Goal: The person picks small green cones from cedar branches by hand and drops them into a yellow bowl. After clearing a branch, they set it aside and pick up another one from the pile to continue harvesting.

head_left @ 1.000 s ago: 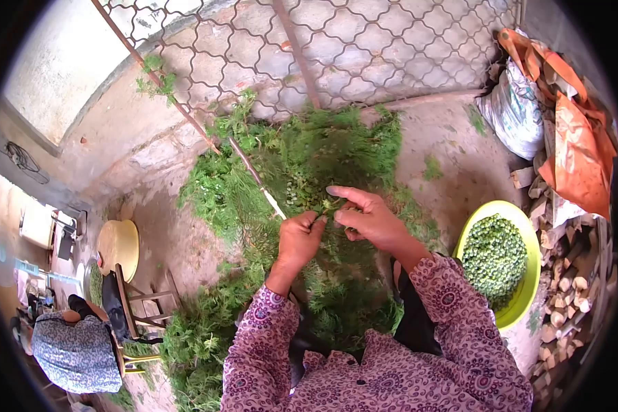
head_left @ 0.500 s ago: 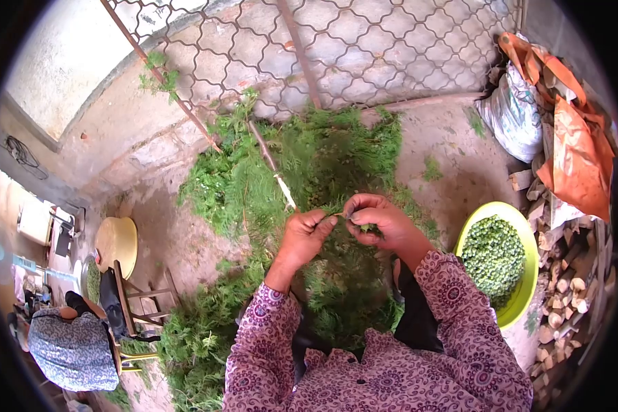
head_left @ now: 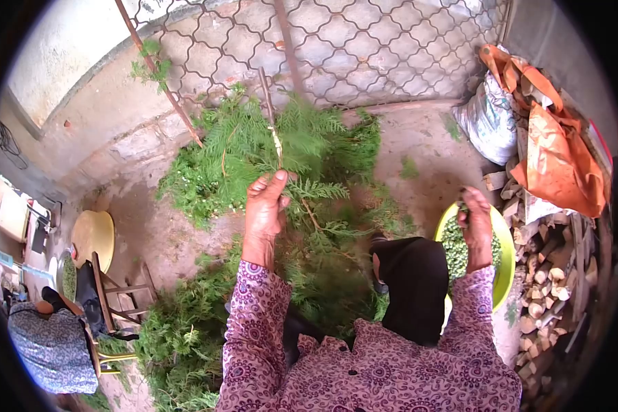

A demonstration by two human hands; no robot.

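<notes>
My left hand (head_left: 262, 209) is closed around an evergreen branch (head_left: 275, 134). The branch's bare stem points away from me, with pale patches where bark seems to be off. Feathery green sprays hang from it beside my hand. Over the yellow-green basin (head_left: 507, 271) is my right hand (head_left: 477, 223), its fingers curled in; what they hold, if anything, is hidden. Small green round pieces, like cones or berries (head_left: 453, 246), fill the basin, and my right hand and forearm cover part of them.
Cut evergreen sprigs (head_left: 185, 336) lie heaped on the floor around my legs. Stacked firewood (head_left: 546, 288), an orange bag (head_left: 556, 161) and a white sack (head_left: 491, 113) stand at right. A metal lattice (head_left: 364, 55) is ahead. Another person (head_left: 51, 347) sits at left near a wooden chair (head_left: 120, 295).
My hands have parted. The right one moved from beside the left out to the basin, while the left shifted slightly up and left, keeping the branch. The view has turned a little.
</notes>
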